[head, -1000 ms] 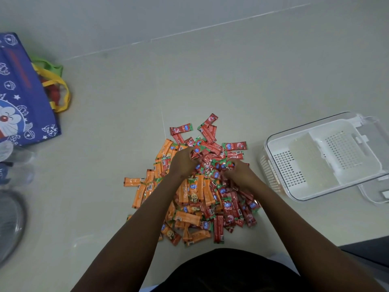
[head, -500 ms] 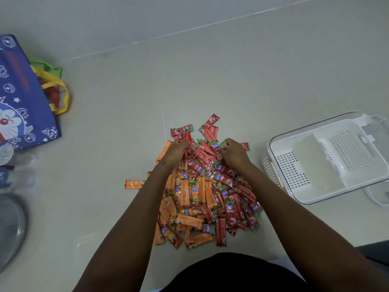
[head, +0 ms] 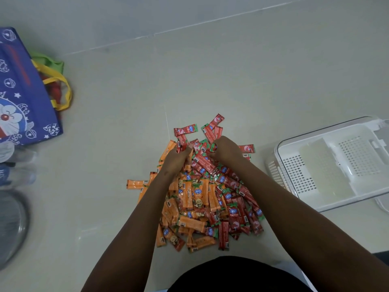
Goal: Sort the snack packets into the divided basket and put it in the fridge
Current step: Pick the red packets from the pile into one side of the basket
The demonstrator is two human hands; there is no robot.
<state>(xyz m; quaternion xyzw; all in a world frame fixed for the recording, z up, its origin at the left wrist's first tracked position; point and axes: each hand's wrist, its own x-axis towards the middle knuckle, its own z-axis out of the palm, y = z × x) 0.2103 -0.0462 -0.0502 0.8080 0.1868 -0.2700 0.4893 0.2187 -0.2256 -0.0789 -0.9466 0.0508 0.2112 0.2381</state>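
Note:
A heap of snack packets lies on the pale floor in front of me, orange packets (head: 189, 199) mostly on its left and red packets (head: 235, 209) on its right and far side. My left hand (head: 175, 159) rests on the heap's far left part, its fingers curled around red packets. My right hand (head: 226, 149) is at the far side of the heap, its fingers closed on red packets. The white divided basket (head: 315, 204) stands on the floor to the right, holding no packets, with a pale divider across its perforated bottom.
A blue cartoon-printed bag (head: 23, 91) with yellow handles lies at the left, with plastic bottles (head: 14, 163) just below it. A round grey object (head: 10, 226) sits at the lower left edge. A clear lid (head: 384, 202) shows beside the basket.
Both hands have slid from the middle of the heap to its far side and drawn packets together. One orange packet stays apart at the left.

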